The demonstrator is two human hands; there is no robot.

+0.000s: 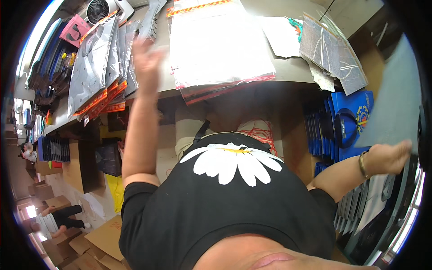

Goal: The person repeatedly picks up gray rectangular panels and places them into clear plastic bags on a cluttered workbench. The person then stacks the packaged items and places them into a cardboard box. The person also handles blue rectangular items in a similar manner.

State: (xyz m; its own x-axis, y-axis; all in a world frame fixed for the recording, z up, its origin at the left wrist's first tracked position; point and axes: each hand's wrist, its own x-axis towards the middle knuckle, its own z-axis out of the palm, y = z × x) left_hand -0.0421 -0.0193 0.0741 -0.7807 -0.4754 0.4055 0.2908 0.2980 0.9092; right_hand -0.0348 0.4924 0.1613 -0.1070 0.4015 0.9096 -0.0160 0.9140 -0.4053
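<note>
On the near right, the right hand [390, 158] seems to pinch a pale grey, flat sheet [397, 96] by its lower edge; a loose grip could let it drop past the glossy blue printed bags [346, 117]. Farther off, the blurred left hand [148, 60], fingers loosely spread and seemingly empty, is over the beige worktop [290, 69] beside red-edged clear plastic sleeves [94, 65], whose overhanging ends a knock could tip off.

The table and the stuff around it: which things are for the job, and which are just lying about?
Seem to be for the job:
pale sheet, blurred, in the right hand
clear packets near the left hand
white packet stack between the hands

Seem to be just lying about:
white fan
pink bag
cardboard boxes
</note>
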